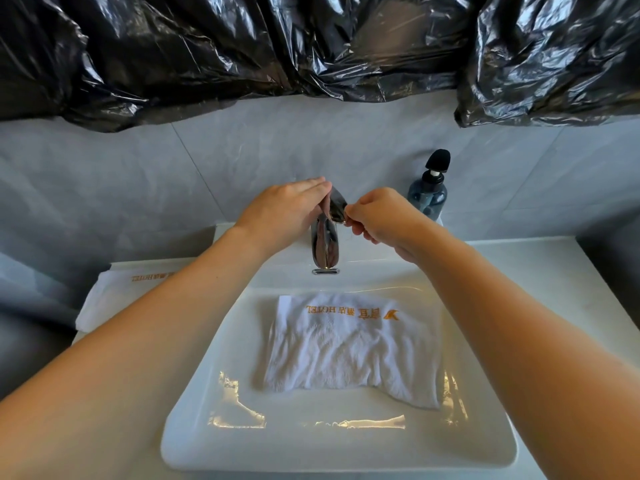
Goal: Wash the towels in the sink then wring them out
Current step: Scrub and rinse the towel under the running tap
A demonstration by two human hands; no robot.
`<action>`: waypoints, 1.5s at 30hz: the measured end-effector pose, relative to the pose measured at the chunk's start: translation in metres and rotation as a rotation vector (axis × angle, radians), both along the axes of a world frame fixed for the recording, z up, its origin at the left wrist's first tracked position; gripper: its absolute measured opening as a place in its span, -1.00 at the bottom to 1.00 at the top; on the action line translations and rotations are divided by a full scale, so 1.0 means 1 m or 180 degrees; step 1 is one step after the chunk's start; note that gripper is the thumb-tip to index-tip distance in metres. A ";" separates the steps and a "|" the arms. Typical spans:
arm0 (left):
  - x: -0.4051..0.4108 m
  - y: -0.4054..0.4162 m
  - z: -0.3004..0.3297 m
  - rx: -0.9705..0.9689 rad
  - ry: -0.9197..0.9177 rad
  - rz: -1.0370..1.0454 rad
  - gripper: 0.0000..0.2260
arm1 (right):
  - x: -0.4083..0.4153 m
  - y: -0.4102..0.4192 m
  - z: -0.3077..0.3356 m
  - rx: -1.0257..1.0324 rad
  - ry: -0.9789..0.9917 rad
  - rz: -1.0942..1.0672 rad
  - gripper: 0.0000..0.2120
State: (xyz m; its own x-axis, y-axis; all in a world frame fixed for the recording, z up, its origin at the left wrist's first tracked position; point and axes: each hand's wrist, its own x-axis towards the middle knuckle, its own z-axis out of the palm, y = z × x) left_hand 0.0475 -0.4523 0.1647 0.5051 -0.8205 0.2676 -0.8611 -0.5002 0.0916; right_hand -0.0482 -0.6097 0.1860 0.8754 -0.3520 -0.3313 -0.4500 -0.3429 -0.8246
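Note:
A white towel (349,348) with orange hotel lettering lies wrinkled and spread out on the floor of the white rectangular sink (207,441). Behind the basin stands the chrome faucet (325,247). Both my hands are up at its lever handle. My left hand (287,206) lies over the handle from the left with the fingers stretched out along it. My right hand (377,216) has its fingers curled and pinches the handle's right edge. No water stream shows under the spout. A second folded white towel (114,292) lies on the counter left of the sink.
A dark blue pump bottle (428,197) stands at the back right of the counter, close to my right hand. Crumpled black plastic sheeting (311,46) hangs across the wall above the grey tiles. White counter runs on both sides of the basin.

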 end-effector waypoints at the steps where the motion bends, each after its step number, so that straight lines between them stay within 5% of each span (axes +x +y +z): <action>1: 0.000 0.000 -0.001 -0.0016 -0.0018 -0.0006 -0.56 | 0.001 0.000 0.000 -0.0004 -0.0021 -0.0010 -0.73; 17: 0.006 -0.006 -0.011 -0.0318 0.0144 0.0226 -0.63 | 0.008 0.004 0.002 0.0094 -0.0152 -0.0176 -0.78; 24: -0.031 0.007 -0.021 -0.0994 0.1042 0.0747 -0.49 | -0.035 0.004 -0.036 0.0497 -0.0215 -0.0611 -0.80; 28: -0.061 0.043 -0.059 -0.1811 0.1523 0.1924 -0.64 | -0.074 0.002 -0.091 -0.0154 0.0150 -0.0400 -0.81; 35: -0.107 0.051 -0.141 -0.0721 0.2616 0.1939 -0.83 | -0.100 0.024 -0.165 -0.1800 0.0787 0.0492 -0.75; 39: -0.100 0.033 -0.187 -0.0073 0.2108 0.1460 -0.84 | -0.097 0.025 -0.193 -0.2643 0.1020 0.0818 -0.68; 43: -0.085 0.029 -0.205 0.0059 0.1408 0.1120 -0.97 | -0.083 0.021 -0.201 -0.2741 0.0849 0.0993 -0.89; 45: -0.080 0.032 -0.206 0.0001 0.1322 0.1029 -0.86 | -0.080 0.022 -0.203 -0.2936 0.0729 0.1064 -0.96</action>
